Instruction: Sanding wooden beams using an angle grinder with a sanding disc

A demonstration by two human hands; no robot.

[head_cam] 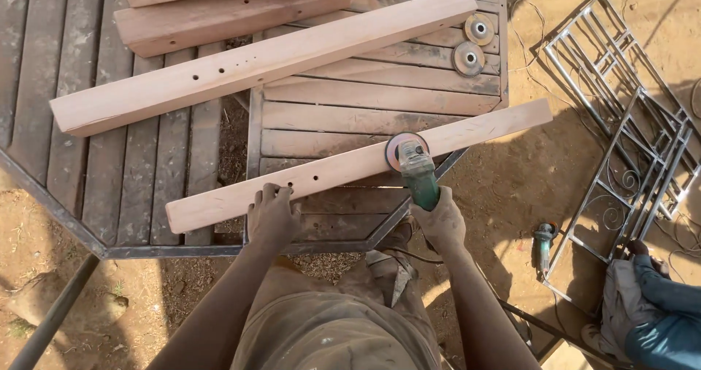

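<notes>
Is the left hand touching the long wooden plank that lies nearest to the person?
Touching. The head view shows the left hand pressed flat on the plank, fingers curled over its top edge.

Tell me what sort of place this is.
Probably an open-air carpentry and metalwork yard: bare dirt ground, a slatted wooden worktable with planks, a metal grille lying on the ground, and a green grinder in the right hand.

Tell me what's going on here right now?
A person is sanding a long wooden beam laid across a slatted table. The left hand presses the beam down; the right hand holds a green grinder with its disc on the wood. More beams and spare discs lie behind.
</notes>
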